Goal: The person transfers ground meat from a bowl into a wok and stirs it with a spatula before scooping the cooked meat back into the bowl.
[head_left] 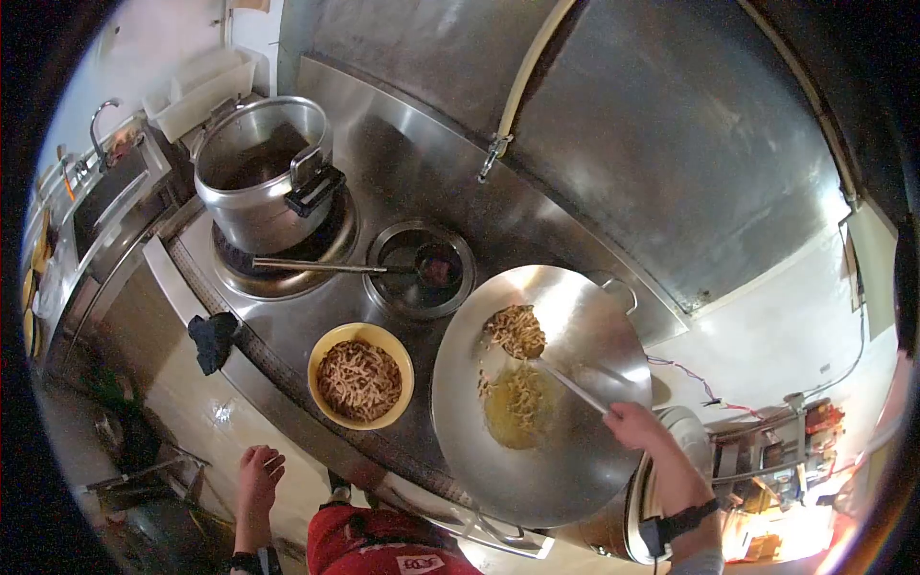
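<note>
My right hand (pixel 636 426) is closed around the handle of a long metal ladle (pixel 573 383). Its bowl is heaped with thin cooked strips, perhaps meat (pixel 516 331), resting against the upper left inside of a large steel wok (pixel 585 479). Yellowish oil (pixel 513 433) with more strips in it lies at the wok's bottom. Left of the wok stands a yellow bowl (pixel 314 383) full of similar strips. My left hand (pixel 259 479) hangs in front of the stove edge with loosely curled fingers, and nothing shows in it.
A tall steel pot (pixel 254 206) stands on the back left burner. Another ladle (pixel 321 265) lies across a round sunken pot (pixel 464 287) behind the bowl. A tap (pixel 494 158) hangs over the stove's back. A black cloth (pixel 213 342) lies on the front rail.
</note>
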`<state>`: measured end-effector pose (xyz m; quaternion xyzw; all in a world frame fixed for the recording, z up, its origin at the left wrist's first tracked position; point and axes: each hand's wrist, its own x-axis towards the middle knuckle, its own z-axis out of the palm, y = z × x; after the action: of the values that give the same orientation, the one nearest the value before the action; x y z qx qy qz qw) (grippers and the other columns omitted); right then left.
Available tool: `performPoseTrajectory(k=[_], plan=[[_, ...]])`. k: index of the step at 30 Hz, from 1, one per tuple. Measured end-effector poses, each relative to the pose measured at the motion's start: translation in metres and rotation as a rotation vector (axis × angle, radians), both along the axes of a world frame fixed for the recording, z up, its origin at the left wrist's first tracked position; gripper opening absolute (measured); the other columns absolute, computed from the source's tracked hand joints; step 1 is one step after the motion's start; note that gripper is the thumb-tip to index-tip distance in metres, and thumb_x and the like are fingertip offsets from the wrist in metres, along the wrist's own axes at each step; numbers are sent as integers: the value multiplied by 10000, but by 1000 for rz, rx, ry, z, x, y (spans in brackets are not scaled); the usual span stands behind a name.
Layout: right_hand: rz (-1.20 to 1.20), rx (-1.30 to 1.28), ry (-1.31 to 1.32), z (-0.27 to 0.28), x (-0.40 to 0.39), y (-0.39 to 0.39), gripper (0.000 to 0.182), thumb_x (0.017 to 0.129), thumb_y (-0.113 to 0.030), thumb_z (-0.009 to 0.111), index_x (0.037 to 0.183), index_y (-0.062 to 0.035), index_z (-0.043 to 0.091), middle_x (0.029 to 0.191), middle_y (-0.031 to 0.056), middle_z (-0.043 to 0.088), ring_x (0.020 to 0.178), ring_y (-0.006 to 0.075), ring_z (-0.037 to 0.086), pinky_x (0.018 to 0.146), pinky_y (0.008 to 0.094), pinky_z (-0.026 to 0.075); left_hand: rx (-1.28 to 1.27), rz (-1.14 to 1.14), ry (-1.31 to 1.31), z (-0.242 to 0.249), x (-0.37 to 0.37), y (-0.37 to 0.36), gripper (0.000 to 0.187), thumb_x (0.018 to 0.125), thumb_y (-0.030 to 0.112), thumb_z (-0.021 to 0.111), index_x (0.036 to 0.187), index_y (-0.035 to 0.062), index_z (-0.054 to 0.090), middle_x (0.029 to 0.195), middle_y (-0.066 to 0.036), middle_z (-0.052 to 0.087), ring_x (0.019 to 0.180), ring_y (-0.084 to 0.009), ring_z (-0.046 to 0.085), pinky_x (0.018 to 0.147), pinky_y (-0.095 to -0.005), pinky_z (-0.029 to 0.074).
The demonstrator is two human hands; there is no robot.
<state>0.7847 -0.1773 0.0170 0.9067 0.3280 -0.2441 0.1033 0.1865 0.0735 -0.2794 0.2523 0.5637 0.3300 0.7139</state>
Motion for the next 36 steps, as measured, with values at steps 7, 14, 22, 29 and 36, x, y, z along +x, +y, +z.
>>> performPoseTrajectory(k=[7, 14, 22, 29, 36], plan=[[-176, -59, 140, 51, -4, 51, 297, 923, -283, 580, 1083, -38, 633, 666, 48, 605, 524, 121, 535, 478, 287, 442, 88, -12, -14, -16, 11, 3, 111, 932, 209, 565, 918, 106, 525, 877, -37, 597, 822, -175, 625, 684, -293, 498], [-316, -132, 167, 73, 8, 83, 319, 922, -297, 613, 1093, -28, 635, 655, 78, 581, 458, 110, 464, 392, 281, 365, -5, -14, 44, -6, 1, 13, 95, 931, 201, 562, 930, 115, 522, 867, -29, 596, 805, -169, 623, 676, -289, 495], [-284, -272, 126, 97, 3, 116, 328, 899, -309, 615, 1103, -53, 632, 684, 61, 597, 479, 119, 494, 408, 280, 389, 66, 33, 42, -12, -1, 18, 115, 928, 226, 583, 929, 127, 526, 850, -21, 597, 790, -165, 628, 646, -279, 494], [-276, -274, 108, 103, -1, 124, 241, 909, -291, 577, 953, -61, 633, 662, 73, 598, 453, 128, 490, 411, 301, 431, 52, 27, 35, -20, 0, 25, 121, 930, 231, 585, 919, 125, 529, 849, -24, 599, 794, -165, 632, 641, -278, 496], [-227, -335, 102, 102, 4, 125, 302, 902, -328, 601, 1086, -93, 649, 728, 62, 620, 545, 129, 538, 468, 283, 442, -141, 112, -79, 7, 6, 33, 124, 937, 231, 571, 931, 116, 527, 868, -33, 602, 801, -171, 634, 637, -278, 504]])
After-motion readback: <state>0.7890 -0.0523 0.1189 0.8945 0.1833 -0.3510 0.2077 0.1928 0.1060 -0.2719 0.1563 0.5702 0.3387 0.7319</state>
